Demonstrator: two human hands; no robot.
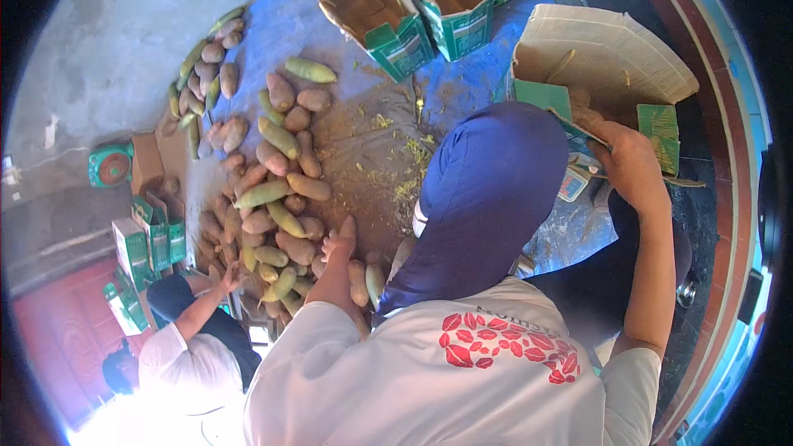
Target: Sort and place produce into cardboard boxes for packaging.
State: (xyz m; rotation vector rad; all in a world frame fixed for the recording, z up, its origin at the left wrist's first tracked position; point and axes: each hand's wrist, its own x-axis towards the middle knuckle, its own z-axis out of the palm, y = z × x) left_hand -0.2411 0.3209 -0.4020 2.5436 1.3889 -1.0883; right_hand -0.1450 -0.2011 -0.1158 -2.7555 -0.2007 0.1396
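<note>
My left hand [337,249] reaches into a heap of long produce, its fingers around a brown sweet-potato-like tuber [348,228]. Around it lie more brown tubers [296,245] mixed with yellow-green, cucumber-shaped pieces [263,194]. At the right, my right hand [625,167] is closed at the near edge of an open cardboard box [607,45] with green flaps. The fingers bend over that edge, partly hidden by it. A brownish shape shows at the fingertips, but I cannot make out whether it is produce or part of the hand.
Two open green-and-brown boxes [372,12] stand at the far side on a blue tarp [281,25]. My bent knee [496,173] rises between the hands. Left, a co-worker [186,355] reaches toward the heap near stacked boxes [140,239]. A small scale-like device [572,185] sits beside my knee.
</note>
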